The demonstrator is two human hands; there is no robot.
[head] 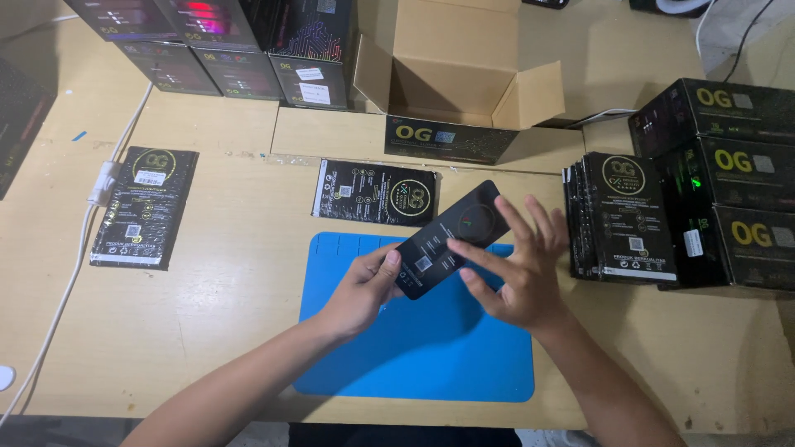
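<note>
Above a blue mat on a wooden table, the left hand pinches the near end of a slim black packet, its long axis slanting up and right. The right hand rests flat on the packet's right side, fingers spread open. One packet is held; two lie flat on the table, one stack stands at right, beside one open carton.

Desk front-left quarter open. Blue mat near half free. Right edge blocked by stacked black boxes and upright packets. Back edge walled by open carton and boxes. White cable runs along left edge.
</note>
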